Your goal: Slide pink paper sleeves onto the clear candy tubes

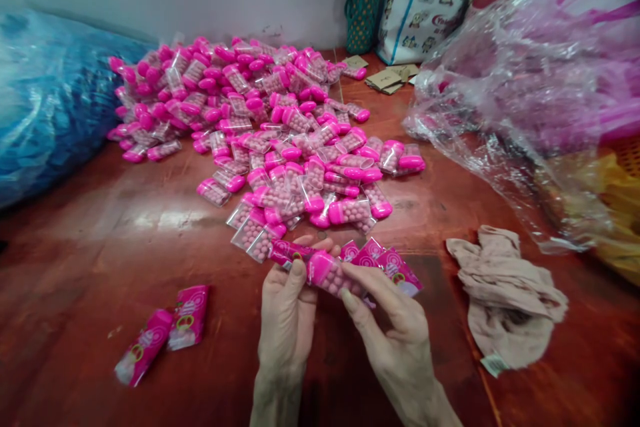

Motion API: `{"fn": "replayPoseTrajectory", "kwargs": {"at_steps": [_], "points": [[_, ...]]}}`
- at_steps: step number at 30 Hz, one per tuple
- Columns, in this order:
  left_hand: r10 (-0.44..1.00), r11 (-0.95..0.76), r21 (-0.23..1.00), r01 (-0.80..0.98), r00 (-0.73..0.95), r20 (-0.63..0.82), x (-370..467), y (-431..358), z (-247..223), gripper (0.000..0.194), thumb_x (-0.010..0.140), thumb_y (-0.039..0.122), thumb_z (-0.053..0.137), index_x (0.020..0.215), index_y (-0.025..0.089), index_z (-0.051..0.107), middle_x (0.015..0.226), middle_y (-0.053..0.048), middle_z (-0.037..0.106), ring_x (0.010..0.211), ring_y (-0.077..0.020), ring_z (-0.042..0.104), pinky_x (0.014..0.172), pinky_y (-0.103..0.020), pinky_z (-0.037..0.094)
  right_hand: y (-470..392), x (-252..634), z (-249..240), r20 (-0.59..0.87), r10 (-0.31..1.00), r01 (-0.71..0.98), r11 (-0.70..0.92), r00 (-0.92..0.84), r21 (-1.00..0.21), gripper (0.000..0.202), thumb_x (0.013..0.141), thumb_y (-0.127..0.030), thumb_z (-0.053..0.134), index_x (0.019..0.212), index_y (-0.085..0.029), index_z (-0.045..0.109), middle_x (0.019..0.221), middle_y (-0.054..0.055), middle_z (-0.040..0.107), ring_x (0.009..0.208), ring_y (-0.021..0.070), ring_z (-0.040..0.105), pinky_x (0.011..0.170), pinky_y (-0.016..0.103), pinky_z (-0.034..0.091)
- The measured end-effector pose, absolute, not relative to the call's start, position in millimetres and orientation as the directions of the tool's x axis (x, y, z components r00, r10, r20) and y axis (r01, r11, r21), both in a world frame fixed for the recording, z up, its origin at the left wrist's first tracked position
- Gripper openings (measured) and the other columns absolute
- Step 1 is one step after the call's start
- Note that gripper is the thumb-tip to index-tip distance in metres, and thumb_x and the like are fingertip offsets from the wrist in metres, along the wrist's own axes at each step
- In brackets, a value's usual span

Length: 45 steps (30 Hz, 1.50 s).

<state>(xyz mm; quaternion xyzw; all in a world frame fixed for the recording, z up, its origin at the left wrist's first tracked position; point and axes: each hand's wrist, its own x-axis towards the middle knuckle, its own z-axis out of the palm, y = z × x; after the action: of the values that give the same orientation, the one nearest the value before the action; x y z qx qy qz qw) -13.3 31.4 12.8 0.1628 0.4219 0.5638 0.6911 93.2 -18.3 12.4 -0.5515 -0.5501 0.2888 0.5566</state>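
Observation:
Over the red-brown tabletop, my left hand (291,310) pinches a pink printed sleeve (286,251) between thumb and fingers. My right hand (393,323) grips a small clear candy container (334,275) filled with pink balls, its pink cap pointing left. The cap end touches or overlaps the right end of the sleeve; I cannot tell whether it is inside. More printed sleeves (380,257) lie just behind my right hand. Beyond both hands spreads a large heap of similar pink-capped containers (280,127).
Two printed packs (165,333) lie at left. A beige cloth (507,297) sits at right. Blue plastic bag (45,100) bulges at the left edge, clear and pink plastic (520,87) at the right. Brown cards (390,79), a white bag (423,3) and a green bottle holder (363,7) stand behind.

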Motion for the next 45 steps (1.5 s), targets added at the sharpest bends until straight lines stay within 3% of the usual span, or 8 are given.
{"fn": "replayPoseTrajectory", "kwargs": {"at_steps": [5,10,16,19,25,31,37,45], "points": [[0.897,0.350,0.684,-0.640,0.020,-0.441,-11.8,29.1,10.7,0.029,0.065,0.031,0.074,0.087,0.013,0.067,0.087,-0.010,0.071,0.082,-0.0224,0.066,0.075,-0.033,0.054,-20.9,92.8,12.4,0.407,0.864,0.386,0.282,0.295,-0.878,0.042,0.077,0.001,0.055,0.115,-0.018,0.059,0.101,0.007,0.066,0.092,0.0176,0.062,0.082,0.027,0.052],[0.890,0.332,0.678,-0.656,-0.021,-0.455,-13.1,28.0,5.3,0.019,0.058,0.021,0.079,0.071,0.014,0.068,0.071,-0.004,0.071,0.066,-0.0159,0.066,0.072,-0.029,0.054,-22.7,89.6,8.6,0.484,0.833,0.461,0.331,0.267,-0.823,0.046,0.076,0.003,0.055,0.119,-0.014,0.056,0.102,0.009,0.066,0.094,0.0183,0.062,0.083,0.027,0.052],[0.866,0.414,0.623,-0.664,0.076,-0.494,-17.2,28.2,9.4,0.026,0.055,0.031,0.080,0.071,0.013,0.070,0.073,-0.008,0.072,0.074,-0.0237,0.068,0.075,-0.037,0.054,-25.8,87.3,5.8,0.438,0.840,0.426,0.285,0.320,-0.858,0.045,0.077,-0.002,0.058,0.119,-0.020,0.057,0.099,0.006,0.069,0.087,0.0187,0.064,0.078,0.028,0.055],[0.886,0.396,0.653,-0.646,0.080,-0.457,-19.6,26.9,10.6,0.026,0.051,0.027,0.082,0.070,0.013,0.070,0.072,-0.008,0.073,0.079,-0.0264,0.067,0.077,-0.040,0.053,-28.2,88.4,5.4,0.397,0.855,0.421,0.242,0.333,-0.874,0.041,0.077,-0.006,0.060,0.116,-0.021,0.060,0.097,0.004,0.071,0.087,0.0195,0.065,0.075,0.028,0.056],[0.930,0.317,0.731,-0.604,0.046,-0.365,-18.4,25.1,11.1,0.018,0.056,0.022,0.079,0.071,0.014,0.072,0.076,-0.010,0.073,0.081,-0.0278,0.067,0.077,-0.041,0.053,-30.8,89.4,5.5,0.451,0.832,0.435,0.293,0.323,-0.851,0.043,0.076,-0.004,0.059,0.117,-0.019,0.060,0.099,0.005,0.071,0.091,0.0190,0.065,0.081,0.028,0.054],[0.930,0.350,0.727,-0.591,0.124,-0.347,-18.5,23.3,12.0,0.022,0.057,0.023,0.078,0.077,0.015,0.073,0.079,-0.010,0.073,0.088,-0.0306,0.065,0.079,-0.044,0.051,-32.8,93.7,10.2,0.191,0.925,0.247,0.111,0.330,-0.963,0.033,0.078,-0.012,0.062,0.110,-0.021,0.063,0.099,0.003,0.071,0.086,0.0192,0.067,0.075,0.028,0.057],[0.932,0.340,0.720,-0.605,0.114,-0.344,-14.3,24.5,12.6,0.014,0.066,0.023,0.071,0.078,0.014,0.073,0.085,-0.012,0.073,0.091,-0.0298,0.064,0.078,-0.042,0.051,-30.5,83.3,5.1,0.473,0.810,0.451,0.298,0.347,-0.841,0.045,0.076,-0.002,0.060,0.119,-0.017,0.058,0.098,0.007,0.071,0.087,0.0197,0.066,0.077,0.028,0.056],[0.879,0.472,0.652,-0.593,0.260,-0.400,-8.4,25.3,12.6,0.020,0.068,0.024,0.068,0.083,0.012,0.072,0.097,-0.015,0.070,0.092,-0.0301,0.063,0.077,-0.041,0.052,-31.3,83.3,5.9,0.383,0.834,0.370,0.237,0.398,-0.898,0.040,0.075,-0.003,0.061,0.113,-0.017,0.062,0.101,0.005,0.070,0.090,0.0167,0.066,0.080,0.023,0.054]]}}
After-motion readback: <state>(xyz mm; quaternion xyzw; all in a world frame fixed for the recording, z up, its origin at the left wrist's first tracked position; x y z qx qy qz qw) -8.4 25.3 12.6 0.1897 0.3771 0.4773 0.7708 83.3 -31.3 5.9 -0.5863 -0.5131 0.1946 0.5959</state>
